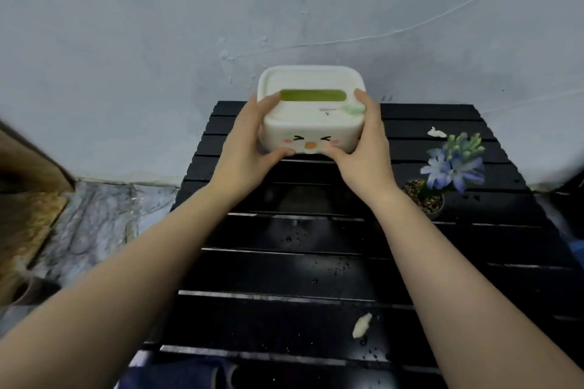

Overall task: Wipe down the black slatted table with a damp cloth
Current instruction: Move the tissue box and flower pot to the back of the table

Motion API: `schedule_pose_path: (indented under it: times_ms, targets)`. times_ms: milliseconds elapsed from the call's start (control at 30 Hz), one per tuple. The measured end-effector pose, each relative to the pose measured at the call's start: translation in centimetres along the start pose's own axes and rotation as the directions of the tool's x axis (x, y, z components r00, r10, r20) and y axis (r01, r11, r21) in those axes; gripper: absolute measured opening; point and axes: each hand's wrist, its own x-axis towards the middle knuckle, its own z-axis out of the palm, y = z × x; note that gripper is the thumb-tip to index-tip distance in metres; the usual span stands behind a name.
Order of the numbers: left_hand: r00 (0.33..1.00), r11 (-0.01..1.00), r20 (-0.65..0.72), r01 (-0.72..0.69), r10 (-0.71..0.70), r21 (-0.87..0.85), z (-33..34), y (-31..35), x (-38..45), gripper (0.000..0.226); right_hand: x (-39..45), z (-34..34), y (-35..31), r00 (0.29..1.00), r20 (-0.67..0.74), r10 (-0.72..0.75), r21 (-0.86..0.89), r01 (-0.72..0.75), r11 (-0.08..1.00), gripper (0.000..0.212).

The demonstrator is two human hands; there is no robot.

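A black slatted table [284, 268] fills the middle and lower part of the view, dotted with water droplets. Over its far end I hold a cream tissue box [311, 117] with a green slot in the lid and a cartoon face on its front. My left hand [249, 142] grips its left side and my right hand [363, 142] grips its right side, thumbs under the front edge. Whether the box rests on the slats or is raised off them is unclear. No cloth is in view.
A small pot with blue flowers [448, 167] stands at the table's right. A white scrap [436, 133] lies at the far right and another pale scrap [361, 325] near the front. A grey wall [189, 25] rises behind; tiled floor [94, 218] lies to the left.
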Motion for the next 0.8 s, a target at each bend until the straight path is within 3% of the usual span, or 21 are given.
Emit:
schedule_pose_path:
  times_ms: [167,367,633,700,800]
  targets:
    - [1.000,0.999,0.009,0.021,-0.021,0.043,1.1,-2.5,4.0,0.086,4.5,1.3,1.5,0.996,-0.010,0.092,-0.003,-0.092,0.996,0.095]
    - [0.990,0.991,0.043,0.132,-0.133,0.026,2.2,-4.4,6.3,0.091,6.9,1.4,2.9,0.994,-0.015,0.104,-0.061,-0.105,0.993,0.090]
    - [0.980,0.985,0.119,0.147,-0.157,0.095,1.5,-3.3,7.2,0.108,6.6,1.8,2.0,0.994,-0.048,0.100,-0.105,-0.105,0.989,0.095]
    - [0.986,0.984,0.076,0.138,-0.147,0.115,1.1,-2.3,6.6,0.106,5.5,1.6,0.8,0.993,-0.073,0.098,-0.128,-0.107,0.986,0.098]
    - [0.989,0.982,-0.062,0.142,-0.135,0.128,0.4,0.3,4.9,0.084,2.3,1.2,-1.6,0.995,-0.084,0.047,-0.087,-0.055,0.995,0.092]
